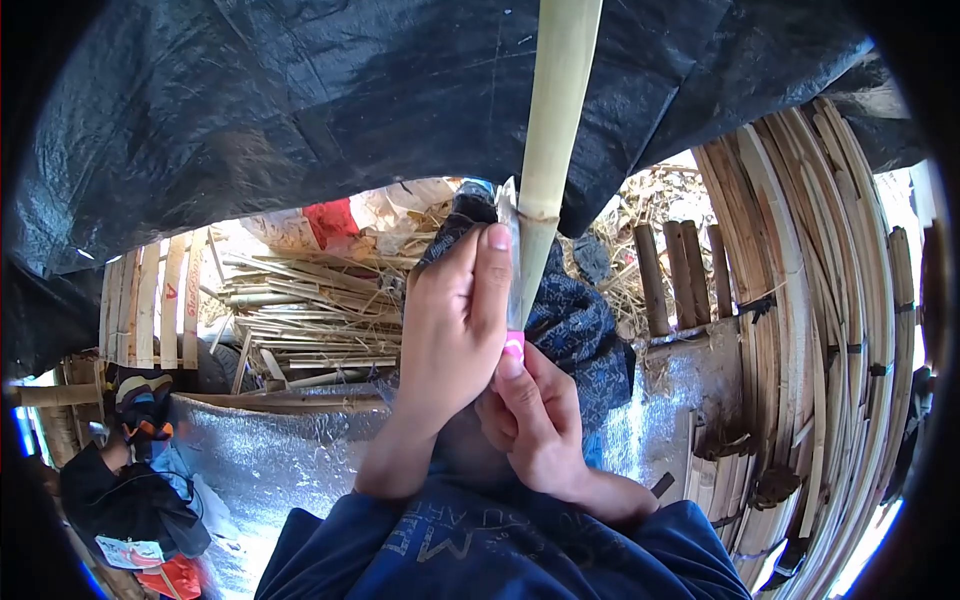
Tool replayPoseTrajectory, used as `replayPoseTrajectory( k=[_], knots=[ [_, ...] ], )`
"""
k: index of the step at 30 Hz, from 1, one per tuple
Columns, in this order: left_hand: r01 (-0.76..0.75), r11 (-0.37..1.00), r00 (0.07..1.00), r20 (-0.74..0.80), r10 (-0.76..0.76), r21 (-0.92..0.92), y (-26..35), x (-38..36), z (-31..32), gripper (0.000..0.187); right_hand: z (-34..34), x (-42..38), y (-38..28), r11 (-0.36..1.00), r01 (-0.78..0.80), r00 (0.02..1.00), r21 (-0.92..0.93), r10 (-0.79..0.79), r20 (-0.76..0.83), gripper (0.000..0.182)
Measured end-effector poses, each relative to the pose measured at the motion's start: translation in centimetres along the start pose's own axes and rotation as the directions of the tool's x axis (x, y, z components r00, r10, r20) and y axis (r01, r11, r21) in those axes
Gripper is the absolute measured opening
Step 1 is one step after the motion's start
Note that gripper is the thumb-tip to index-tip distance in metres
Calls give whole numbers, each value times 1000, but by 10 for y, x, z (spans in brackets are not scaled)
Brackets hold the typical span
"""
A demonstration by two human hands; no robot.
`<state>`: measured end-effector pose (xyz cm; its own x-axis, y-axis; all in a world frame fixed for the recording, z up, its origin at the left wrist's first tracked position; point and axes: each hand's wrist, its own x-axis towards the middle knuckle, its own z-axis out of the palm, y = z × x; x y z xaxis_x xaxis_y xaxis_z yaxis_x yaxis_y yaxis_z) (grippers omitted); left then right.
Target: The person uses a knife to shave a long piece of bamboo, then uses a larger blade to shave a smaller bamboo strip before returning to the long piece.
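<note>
One pink-handled metal knife [516, 285] along one pale green-yellow bamboo pole [562, 100]

The right hand [535, 415] is clamped around the knife's handle, close to the body. Just ahead of it, the left hand [455, 320] lays its thumb along the blade; its other fingers are hidden, so whether they grip I cannot tell. Against the left hand's thumb side lies the blade, with the pole just beyond, running forward from both hands.

The likeliest mishap is a cut thumb, should it slide off the blade toward the edge. The pole's raised joint, beside the thumb tip, could snag the blade and jolt it. A slip toward the body could reach the dark blue flower-patterned cloth [575, 325] just beyond the right hand.
</note>
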<state>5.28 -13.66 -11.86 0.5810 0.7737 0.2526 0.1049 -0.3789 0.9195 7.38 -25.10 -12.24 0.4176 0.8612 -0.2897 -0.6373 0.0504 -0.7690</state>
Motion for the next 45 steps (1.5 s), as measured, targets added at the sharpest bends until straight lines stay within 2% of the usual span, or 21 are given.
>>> replayPoseTrajectory(
  k=[2,4,6,9,12,17,21,25,30,33,35,36,38,39,45],
  knots=[
    [-33,999,999,-20,33,-30,-2,0,1,34,-3,2,2,1000,12,1000,10,-12,-6,28],
    [14,999,1000,7,-15,41,-2,0,-1,34,-4,3,3,1000,11,1000,3,-11,3,27],
    [7,1000,1000,-3,-7,19,2,5,0,34,-2,4,0,1000,13,1000,0,-13,9,27],
    [-18,999,999,52,16,40,9,19,0,35,6,8,-14,994,-20,1000,107,23,-18,29],
    [-41,998,999,34,39,50,11,29,-1,37,10,11,-24,982,-53,999,183,50,17,30],
    [-8,998,1000,-3,8,56,8,31,3,38,8,15,-24,982,-72,997,175,69,25,30],
    [7,1000,1000,-4,-7,7,8,33,4,38,8,15,-37,965,-152,988,215,147,41,30],
    [32,991,999,-6,-33,-127,11,39,-2,37,18,17,-40,973,-109,993,203,96,71,30],
    [5,998,1000,-28,-7,-70,6,40,-3,38,16,20,-36,982,-85,994,167,73,76,30],
    [-3,995,999,-37,-1,-102,10,36,-5,38,22,16,-39,979,-102,992,176,88,85,30],
    [-44,985,993,-118,25,-164,16,33,-8,38,29,11,-44,981,-129,989,146,116,91,30],
    [-40,986,993,-114,22,-162,15,33,-9,38,28,12,-43,980,-131,989,151,118,88,30],
    [95,988,995,-15,-97,-123,13,37,-10,38,23,17,-39,964,-161,984,213,142,103,30],
    [17,998,999,-37,-19,-53,6,36,-7,37,19,20,-35,970,-151,987,189,138,79,30],
    [73,994,997,-3,-73,-79,-3,32,3,37,10,17,-27,972,-127,992,196,123,35,28]
  ],
)
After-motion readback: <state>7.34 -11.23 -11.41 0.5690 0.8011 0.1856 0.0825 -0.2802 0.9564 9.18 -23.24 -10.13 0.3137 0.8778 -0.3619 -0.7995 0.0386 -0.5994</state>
